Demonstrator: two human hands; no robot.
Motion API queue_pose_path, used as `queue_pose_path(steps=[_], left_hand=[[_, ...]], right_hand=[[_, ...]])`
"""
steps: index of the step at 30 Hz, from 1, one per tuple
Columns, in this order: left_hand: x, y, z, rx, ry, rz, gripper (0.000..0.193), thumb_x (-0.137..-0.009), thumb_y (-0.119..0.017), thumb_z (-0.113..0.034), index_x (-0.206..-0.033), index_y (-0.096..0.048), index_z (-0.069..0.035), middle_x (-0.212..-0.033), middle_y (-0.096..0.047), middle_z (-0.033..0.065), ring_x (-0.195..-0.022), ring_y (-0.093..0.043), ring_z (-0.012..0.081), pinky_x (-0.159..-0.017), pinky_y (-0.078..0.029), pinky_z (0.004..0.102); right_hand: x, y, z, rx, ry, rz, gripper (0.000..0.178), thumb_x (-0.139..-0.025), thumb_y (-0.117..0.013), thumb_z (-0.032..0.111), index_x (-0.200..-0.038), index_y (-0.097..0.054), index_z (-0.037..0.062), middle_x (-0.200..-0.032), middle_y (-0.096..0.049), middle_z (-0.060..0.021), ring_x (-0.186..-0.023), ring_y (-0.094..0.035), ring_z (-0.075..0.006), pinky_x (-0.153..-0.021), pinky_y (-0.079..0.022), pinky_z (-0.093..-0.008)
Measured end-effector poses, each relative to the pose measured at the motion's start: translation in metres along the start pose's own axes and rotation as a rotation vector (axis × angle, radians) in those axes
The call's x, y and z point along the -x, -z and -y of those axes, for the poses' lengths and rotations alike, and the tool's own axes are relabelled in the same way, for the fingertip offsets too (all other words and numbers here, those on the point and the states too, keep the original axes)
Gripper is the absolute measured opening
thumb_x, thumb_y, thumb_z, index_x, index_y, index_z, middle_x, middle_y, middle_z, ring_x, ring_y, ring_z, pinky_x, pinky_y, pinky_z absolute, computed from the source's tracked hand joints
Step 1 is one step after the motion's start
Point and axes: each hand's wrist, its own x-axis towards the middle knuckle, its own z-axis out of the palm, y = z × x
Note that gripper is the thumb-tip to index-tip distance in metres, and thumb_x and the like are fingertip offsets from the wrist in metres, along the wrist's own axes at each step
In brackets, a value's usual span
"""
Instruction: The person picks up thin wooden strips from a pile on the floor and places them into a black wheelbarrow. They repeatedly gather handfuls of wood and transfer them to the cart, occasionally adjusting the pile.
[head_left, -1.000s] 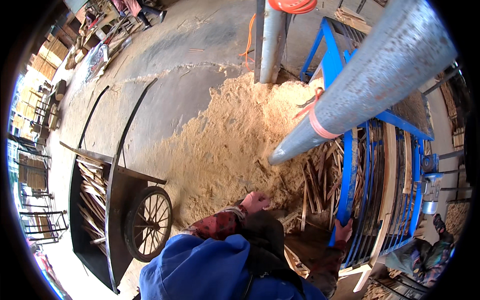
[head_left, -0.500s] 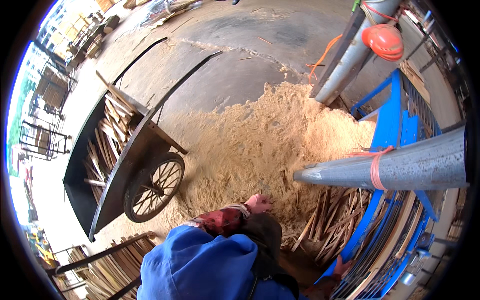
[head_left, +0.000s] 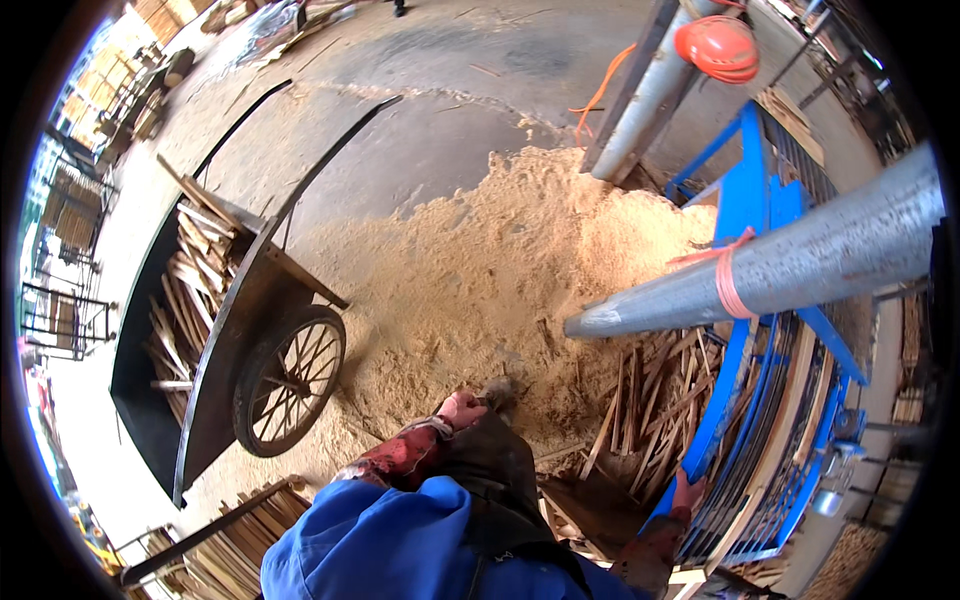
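Observation:
My left hand (head_left: 462, 409) hangs over my dark trouser leg (head_left: 492, 455), its fingers curled in, with no object visible in it. Beyond it, my shoe (head_left: 499, 394) stands in the sawdust (head_left: 430, 290). My right hand (head_left: 688, 492) is on the edge of a blue metal frame (head_left: 722, 430), its fingers bent around the rail. Loose wood strips (head_left: 650, 410) lie in a heap beside that frame, left of my right hand. Long boards (head_left: 770, 470) lie along the frame on its other side.
A two-wheeled cart (head_left: 225, 370) loaded with wood scraps (head_left: 200, 270) stands at left. A thick grey pipe (head_left: 800, 265) slants in from the right. Behind it stands a metal post (head_left: 650, 95) with an orange helmet (head_left: 718, 48). Stacked wood (head_left: 230, 540) lies at lower left.
The whole view has shifted, with the cart and pipe now further left. My left hand has drawn back toward my leg, and my shoe now shows. My right hand has come further forward along the blue rail.

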Motion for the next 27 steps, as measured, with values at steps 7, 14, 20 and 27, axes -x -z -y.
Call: queue_pose_path(steps=[7, 14, 20, 27], left_hand=[[0.04, 0.008, 0.002, 0.056, 0.017, 0.036, 0.026, -0.085, -0.068, -0.024, -0.091, -0.067, 0.002, -0.071, -0.066, 0.0056, -0.064, -0.064, 0.0119, -0.057, -0.052, 0.0264], [0.065, 0.04, 0.048, 0.199, 0.016, -0.109, 0.024, -0.084, -0.069, -0.023, -0.087, -0.067, 0.001, -0.067, -0.065, 0.0046, -0.058, -0.06, 0.0102, -0.052, -0.049, 0.0257], [0.073, 0.095, 0.066, 0.395, 0.04, -0.209, 0.023, -0.086, -0.069, -0.02, -0.088, -0.065, 0.003, -0.068, -0.064, 0.0061, -0.058, -0.06, 0.0117, -0.051, -0.049, 0.0267], [0.06, 0.218, 0.081, 0.378, -0.03, -0.369, 0.023, -0.084, -0.068, -0.02, -0.089, -0.067, 0.002, -0.071, -0.067, 0.007, -0.062, -0.063, 0.0128, -0.057, -0.052, 0.0286]], right_hand=[[0.018, 0.015, 0.021, -0.008, -0.011, 0.024, 0.094, -0.073, -0.073, 0.052, -0.141, -0.04, -0.0044, -0.139, -0.046, -0.0278, -0.125, -0.048, -0.0429, -0.103, -0.04, -0.0472], [0.024, 0.016, 0.025, 0.073, 0.027, 0.016, 0.086, -0.075, -0.071, 0.049, -0.137, -0.044, -0.0042, -0.135, -0.049, -0.027, -0.124, -0.049, -0.0425, -0.101, -0.042, -0.0467], [0.021, 0.001, -0.034, 0.103, 0.04, 0.018, 0.091, -0.076, -0.071, 0.045, -0.145, -0.031, 0.0014, -0.138, -0.046, -0.0269, -0.124, -0.048, -0.0429, -0.102, -0.041, -0.0481], [0.106, -0.003, 0.045, 0.36, -0.093, -0.011, 0.066, -0.075, -0.072, 0.035, -0.129, -0.053, 0.0032, -0.121, -0.06, -0.0246, -0.109, -0.058, -0.0416, -0.095, -0.046, -0.0508]])
